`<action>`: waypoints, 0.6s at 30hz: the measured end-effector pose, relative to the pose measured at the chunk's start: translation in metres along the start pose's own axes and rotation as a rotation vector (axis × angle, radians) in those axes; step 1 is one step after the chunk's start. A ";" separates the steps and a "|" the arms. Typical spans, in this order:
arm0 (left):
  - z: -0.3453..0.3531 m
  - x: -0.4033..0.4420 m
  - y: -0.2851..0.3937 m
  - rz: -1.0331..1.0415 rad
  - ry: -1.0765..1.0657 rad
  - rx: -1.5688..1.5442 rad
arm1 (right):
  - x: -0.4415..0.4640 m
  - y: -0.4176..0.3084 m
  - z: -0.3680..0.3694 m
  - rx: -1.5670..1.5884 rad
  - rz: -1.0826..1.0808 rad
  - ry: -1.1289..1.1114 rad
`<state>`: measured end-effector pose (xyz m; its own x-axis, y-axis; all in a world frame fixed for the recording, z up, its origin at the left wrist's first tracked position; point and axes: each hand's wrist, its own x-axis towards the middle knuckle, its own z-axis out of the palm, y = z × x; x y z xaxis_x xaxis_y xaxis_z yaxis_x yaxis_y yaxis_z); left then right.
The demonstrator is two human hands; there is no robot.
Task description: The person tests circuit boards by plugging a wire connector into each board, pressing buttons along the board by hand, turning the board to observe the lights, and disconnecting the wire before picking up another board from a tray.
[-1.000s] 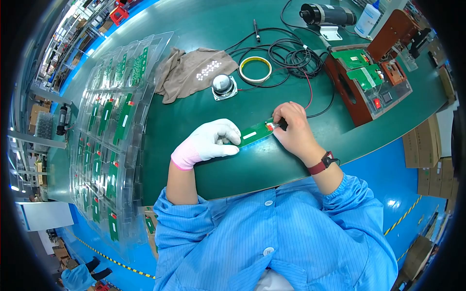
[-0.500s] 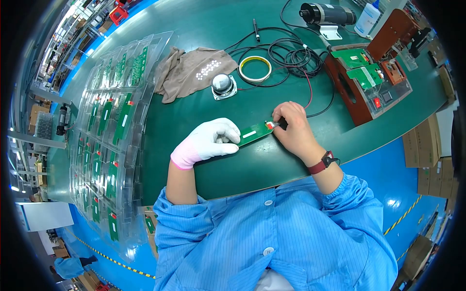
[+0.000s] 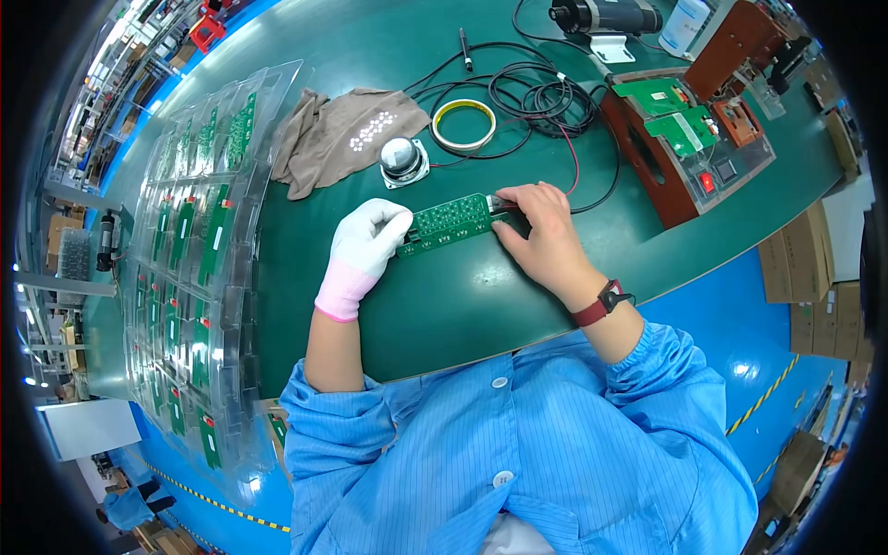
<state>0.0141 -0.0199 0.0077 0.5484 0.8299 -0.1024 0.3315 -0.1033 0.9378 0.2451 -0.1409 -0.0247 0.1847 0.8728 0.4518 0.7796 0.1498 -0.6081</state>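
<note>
My left hand (image 3: 363, 242), in a white glove with a pink cuff, pinches the left end of a long green circuit board (image 3: 451, 224). The board's face with many small parts and rows of solder spots is turned up. At its other end my bare right hand (image 3: 538, 227) grips the corner between thumb and fingers, beside a light-coloured connector. Red and black wires run from near that hand towards the cable coil. Just beyond the board sits a small round speaker (image 3: 401, 159) on a square metal frame. Fingertips under the board are hidden.
Clear plastic trays (image 3: 242, 268) of circuit boards stand at left. A brown cloth (image 3: 324, 153) with white dots, a tape roll (image 3: 464, 125) and coiled black cable (image 3: 541, 97) lie behind. At right is a test fixture (image 3: 647, 176) holding green boards; a black cylindrical device (image 3: 606, 17) is behind it.
The circuit board has been turned from its white-label face to its part-covered face. Both hands have shifted around its ends, and the view has moved slightly.
</note>
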 end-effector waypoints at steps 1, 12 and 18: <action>0.001 0.000 0.000 0.000 0.009 0.008 | 0.000 0.000 0.000 -0.006 -0.005 0.005; 0.002 0.003 -0.005 -0.041 0.038 0.006 | 0.000 0.000 0.003 -0.035 -0.012 0.021; 0.001 0.002 -0.002 -0.060 0.045 0.003 | 0.000 0.000 0.004 -0.051 -0.009 0.017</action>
<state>0.0155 -0.0188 0.0048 0.4921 0.8587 -0.1432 0.3649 -0.0541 0.9295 0.2432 -0.1394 -0.0274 0.1874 0.8633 0.4686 0.8106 0.1335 -0.5701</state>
